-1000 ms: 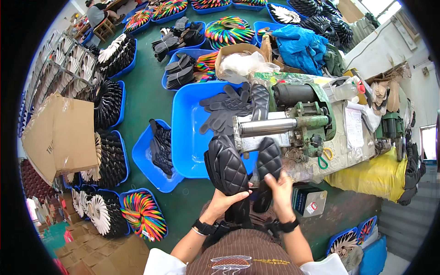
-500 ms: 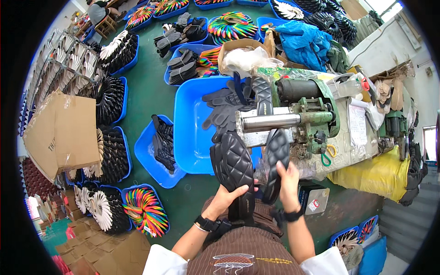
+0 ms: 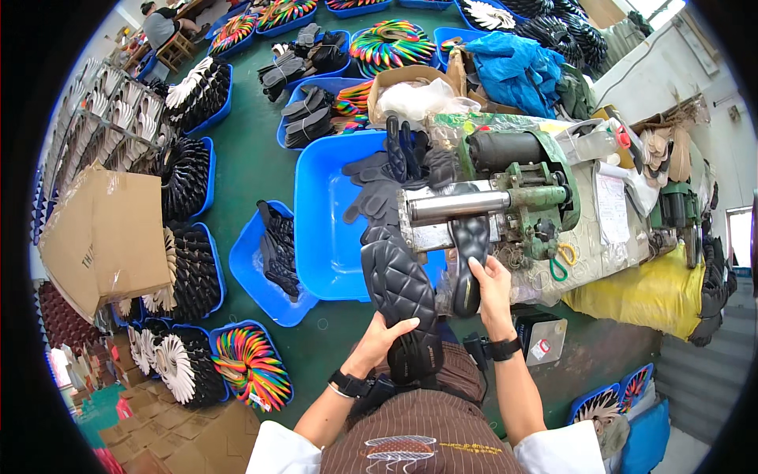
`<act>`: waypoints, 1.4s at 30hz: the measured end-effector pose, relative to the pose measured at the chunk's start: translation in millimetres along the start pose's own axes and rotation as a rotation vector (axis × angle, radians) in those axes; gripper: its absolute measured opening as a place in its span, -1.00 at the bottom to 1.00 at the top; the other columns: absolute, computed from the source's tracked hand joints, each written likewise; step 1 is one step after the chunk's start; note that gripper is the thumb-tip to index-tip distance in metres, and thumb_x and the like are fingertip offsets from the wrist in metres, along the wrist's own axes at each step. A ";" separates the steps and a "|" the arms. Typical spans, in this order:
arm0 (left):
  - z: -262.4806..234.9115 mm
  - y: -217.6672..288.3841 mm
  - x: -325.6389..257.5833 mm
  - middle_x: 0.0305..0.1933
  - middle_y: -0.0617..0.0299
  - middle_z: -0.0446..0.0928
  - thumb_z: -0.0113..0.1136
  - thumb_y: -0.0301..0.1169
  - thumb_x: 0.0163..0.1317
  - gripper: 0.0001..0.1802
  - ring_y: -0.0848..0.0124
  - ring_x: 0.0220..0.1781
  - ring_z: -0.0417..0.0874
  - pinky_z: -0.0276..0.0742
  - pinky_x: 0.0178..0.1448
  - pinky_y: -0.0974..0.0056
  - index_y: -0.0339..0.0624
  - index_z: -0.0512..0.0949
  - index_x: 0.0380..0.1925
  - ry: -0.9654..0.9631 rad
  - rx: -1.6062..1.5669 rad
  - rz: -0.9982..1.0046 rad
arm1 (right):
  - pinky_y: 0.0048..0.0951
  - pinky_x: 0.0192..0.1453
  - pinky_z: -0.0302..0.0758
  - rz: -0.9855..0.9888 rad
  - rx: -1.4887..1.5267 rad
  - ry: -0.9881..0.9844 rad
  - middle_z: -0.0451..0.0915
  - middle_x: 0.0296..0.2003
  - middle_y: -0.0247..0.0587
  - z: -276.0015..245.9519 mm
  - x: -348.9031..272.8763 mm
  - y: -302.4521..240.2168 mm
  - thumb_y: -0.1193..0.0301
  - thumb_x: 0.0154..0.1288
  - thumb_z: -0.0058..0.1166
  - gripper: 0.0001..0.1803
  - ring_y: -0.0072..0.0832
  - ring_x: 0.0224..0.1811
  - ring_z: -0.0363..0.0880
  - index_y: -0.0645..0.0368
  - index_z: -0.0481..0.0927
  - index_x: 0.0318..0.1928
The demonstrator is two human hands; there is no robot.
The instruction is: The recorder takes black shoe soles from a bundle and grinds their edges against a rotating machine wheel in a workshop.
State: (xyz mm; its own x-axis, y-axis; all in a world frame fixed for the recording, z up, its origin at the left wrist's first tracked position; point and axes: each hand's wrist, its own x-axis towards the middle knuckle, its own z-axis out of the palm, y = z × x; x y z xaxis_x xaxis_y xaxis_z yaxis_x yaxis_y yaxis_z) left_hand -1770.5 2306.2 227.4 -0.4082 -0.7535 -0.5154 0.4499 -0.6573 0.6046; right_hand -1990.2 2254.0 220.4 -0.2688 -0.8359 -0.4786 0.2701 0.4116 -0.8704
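right sole (image 3: 469, 261) raised to roller (image 3: 458, 207) (left lowered)

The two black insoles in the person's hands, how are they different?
The left insole shows its whole quilted face and lies over the lap; the right insole is turned narrower to the camera and points up at the roller of the green machine. The left hand supports its insole from below near the heel; the right hand grips the side of its insole. Both are black with a diamond pattern.
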 end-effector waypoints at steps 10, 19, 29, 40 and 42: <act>5.0 8.4 0.8 0.10 0.12 0.54 0.19 -0.50 0.25 -0.54 0.35 0.13 0.55 0.48 0.23 0.23 -0.39 0.39 0.14 -0.019 -0.020 -0.015 | -0.66 -0.34 0.38 -0.156 0.005 0.157 0.56 -0.42 -0.43 -8.0 -7.2 30.3 0.45 0.37 0.08 -0.88 -0.78 -0.40 0.45 0.22 0.46 -0.29; 17.9 12.0 -3.9 0.07 0.08 0.56 0.09 -0.50 0.33 -0.65 0.35 0.08 0.59 0.54 0.14 0.26 -0.36 0.45 0.10 0.028 0.141 0.049 | -0.66 -0.32 0.37 0.049 0.038 0.019 0.52 -0.41 -0.50 16.9 -62.7 34.7 0.42 0.34 0.14 -0.86 -0.79 -0.42 0.40 0.16 0.50 -0.35; 9.4 -1.1 -0.7 0.12 0.05 0.53 0.05 -0.47 0.37 -0.64 0.31 0.09 0.59 0.52 0.19 0.23 -0.36 0.41 0.13 0.100 0.239 0.149 | -0.67 -0.35 0.34 0.137 -0.073 -0.131 0.52 -0.42 -0.53 37.3 -72.3 17.3 0.39 0.35 0.13 -0.87 -0.80 -0.42 0.38 0.14 0.51 -0.31; 11.1 -6.1 -1.1 -0.02 0.21 0.59 0.14 -0.43 0.34 -0.68 0.46 -0.02 0.60 0.53 0.09 0.33 -0.34 0.48 0.05 0.192 0.100 0.191 | -0.66 -0.30 0.40 0.114 -0.176 -0.216 0.54 -0.42 -0.53 38.7 -60.6 17.8 0.38 0.36 0.11 -0.88 -0.78 -0.40 0.43 0.16 0.53 -0.26; 11.2 -6.8 1.5 0.06 0.15 0.55 0.09 -0.38 0.38 -0.61 0.38 0.06 0.58 0.51 0.16 0.28 -0.34 0.40 0.14 0.173 0.133 0.145 | -0.64 -0.23 0.44 0.102 -0.148 -0.067 0.57 -0.37 -0.48 20.0 -67.7 37.8 0.42 0.33 0.13 -0.90 -0.74 -0.35 0.49 0.17 0.54 -0.21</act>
State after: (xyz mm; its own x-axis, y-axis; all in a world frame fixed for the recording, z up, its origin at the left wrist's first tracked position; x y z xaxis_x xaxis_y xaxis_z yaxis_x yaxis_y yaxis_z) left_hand -1783.1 2309.7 229.3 -0.1999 -0.8386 -0.5067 0.3809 -0.5429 0.7484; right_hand -1943.4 2318.8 222.2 -0.1835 -0.8074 -0.5608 0.1521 0.5403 -0.8276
